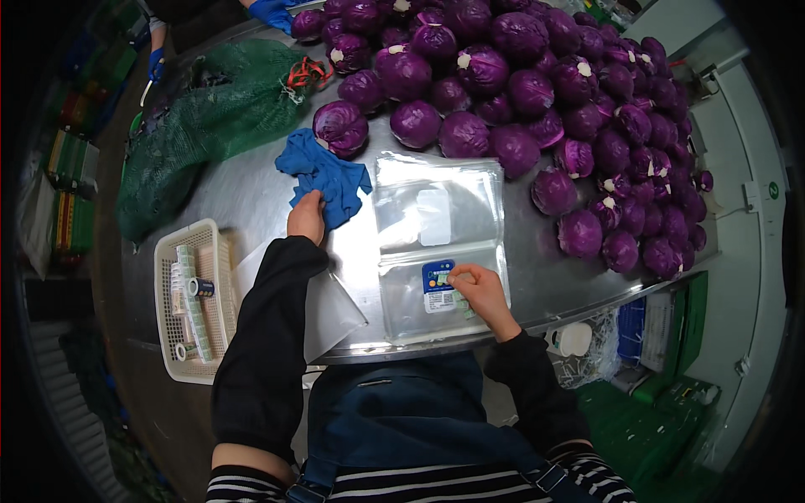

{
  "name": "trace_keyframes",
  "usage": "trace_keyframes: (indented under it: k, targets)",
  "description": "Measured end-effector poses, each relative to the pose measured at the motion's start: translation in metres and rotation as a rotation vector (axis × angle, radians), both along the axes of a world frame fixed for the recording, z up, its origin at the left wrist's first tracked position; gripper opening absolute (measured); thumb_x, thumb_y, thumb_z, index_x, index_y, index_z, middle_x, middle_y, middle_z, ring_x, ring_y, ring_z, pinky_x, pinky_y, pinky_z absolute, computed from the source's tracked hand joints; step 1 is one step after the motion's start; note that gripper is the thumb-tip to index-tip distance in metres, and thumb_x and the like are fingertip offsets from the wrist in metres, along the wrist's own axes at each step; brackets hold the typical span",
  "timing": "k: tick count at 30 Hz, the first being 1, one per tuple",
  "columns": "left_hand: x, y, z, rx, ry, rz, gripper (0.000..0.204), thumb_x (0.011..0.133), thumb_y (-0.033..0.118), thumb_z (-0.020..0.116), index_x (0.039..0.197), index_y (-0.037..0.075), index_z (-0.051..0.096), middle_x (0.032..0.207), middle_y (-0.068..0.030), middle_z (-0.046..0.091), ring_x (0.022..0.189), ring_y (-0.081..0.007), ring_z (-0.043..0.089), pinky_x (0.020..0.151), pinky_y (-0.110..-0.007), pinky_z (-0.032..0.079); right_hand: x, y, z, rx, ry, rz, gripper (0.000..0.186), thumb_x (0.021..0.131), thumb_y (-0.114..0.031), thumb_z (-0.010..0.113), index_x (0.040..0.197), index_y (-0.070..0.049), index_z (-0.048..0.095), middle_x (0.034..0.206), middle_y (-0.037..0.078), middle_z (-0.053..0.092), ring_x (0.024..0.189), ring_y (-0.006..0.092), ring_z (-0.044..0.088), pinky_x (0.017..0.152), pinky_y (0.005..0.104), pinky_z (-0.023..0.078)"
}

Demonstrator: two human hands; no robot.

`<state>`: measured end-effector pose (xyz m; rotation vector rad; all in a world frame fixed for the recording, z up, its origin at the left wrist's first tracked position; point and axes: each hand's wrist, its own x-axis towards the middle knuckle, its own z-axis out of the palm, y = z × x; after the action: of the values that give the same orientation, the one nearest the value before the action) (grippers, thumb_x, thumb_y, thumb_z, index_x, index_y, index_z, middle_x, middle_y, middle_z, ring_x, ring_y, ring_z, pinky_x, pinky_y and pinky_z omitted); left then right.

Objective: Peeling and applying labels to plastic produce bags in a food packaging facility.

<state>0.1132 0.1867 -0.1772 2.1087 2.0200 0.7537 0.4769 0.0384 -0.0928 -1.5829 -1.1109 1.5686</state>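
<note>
My left hand point(307, 219) has its fingers curled at the near edge of a crumpled blue cloth point(324, 178), which may be gloves. With thumb and forefinger, my right hand point(484, 295) pinches a small green-and-white sticker strip; part of the strip hangs below the fingers. That hand is over the printed label point(438, 295) on a clear plastic bag point(402, 289). The bag lies flat in a stack on the metal table, and another stack of clear bags point(436, 216) with a white patch lies just beyond.
A heap of red cabbages point(520, 92) covers the far right of the table point(251, 180). A green mesh sack point(210, 109) lies far left. A cream basket point(163, 293) with sticker rolls point(199, 327) stands at the left. Another person's blue-gloved hand point(272, 12) shows at the top.
</note>
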Motion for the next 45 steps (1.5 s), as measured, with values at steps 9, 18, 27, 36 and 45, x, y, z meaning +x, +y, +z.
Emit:
trace_keyframes:
  k: [9, 18, 27, 36, 45]
  targets:
    - [-0.021, 0.032, 0.012, -0.292, 0.073, 0.055, 0.036, 0.100, 0.040, 0.052, 0.105, 0.007, 0.066, 0.081, -0.0240, 0.066, 0.081, -0.0457, 0.063, 0.072, -0.053, 0.048, -0.018, 0.019, -0.022, 0.116, -0.377, 0.078, 0.020, 0.085, -0.018, 0.073, 0.095, -0.001, 0.069, 0.066, 0.011, 0.066, 0.059, 0.0210, 0.063, 0.058, 0.0351, 0.048]
    - [0.097, -0.095, 0.046, -0.431, -0.592, -0.515, 0.030, 0.073, 0.015, 0.081, 0.096, 0.007, 0.064, 0.096, -0.0110, 0.059, 0.089, -0.0312, 0.060, 0.080, -0.039, 0.049, -0.028, 0.026, -0.049, 0.349, -0.841, 0.214, 0.023, 0.085, -0.024, 0.072, 0.092, -0.005, 0.063, 0.070, 0.014, 0.067, 0.066, 0.0358, 0.066, 0.061, 0.0464, 0.049]
    - [0.122, -0.125, 0.012, -0.401, -0.447, -0.770, 0.014, 0.086, 0.018, 0.073, 0.083, 0.005, 0.068, 0.078, -0.0105, 0.062, 0.080, -0.0281, 0.061, 0.074, -0.039, 0.048, 0.009, 0.034, 0.016, 0.130, -0.173, 0.121, 0.019, 0.094, -0.016, 0.067, 0.098, -0.004, 0.053, 0.065, 0.005, 0.059, 0.057, 0.0161, 0.058, 0.052, 0.0300, 0.042]
    - [0.118, -0.083, 0.051, -0.273, -0.869, -0.165, 0.015, 0.095, 0.015, 0.065, 0.096, 0.001, 0.062, 0.077, -0.0041, 0.058, 0.076, -0.0136, 0.057, 0.072, -0.028, 0.047, -0.013, 0.033, -0.009, 0.356, -0.501, 0.379, 0.024, 0.089, -0.006, 0.067, 0.104, -0.005, 0.048, 0.089, 0.014, 0.064, 0.074, 0.0308, 0.066, 0.064, 0.0397, 0.049]
    - [0.119, -0.129, 0.011, -0.308, -0.307, -0.950, 0.022, 0.081, 0.028, 0.078, 0.089, 0.010, 0.068, 0.088, -0.0080, 0.061, 0.089, -0.0290, 0.058, 0.079, -0.041, 0.046, -0.014, 0.036, -0.028, 0.517, -0.893, 0.325, 0.026, 0.088, -0.011, 0.068, 0.104, -0.007, 0.049, 0.083, 0.016, 0.066, 0.075, 0.0368, 0.067, 0.064, 0.0470, 0.049]
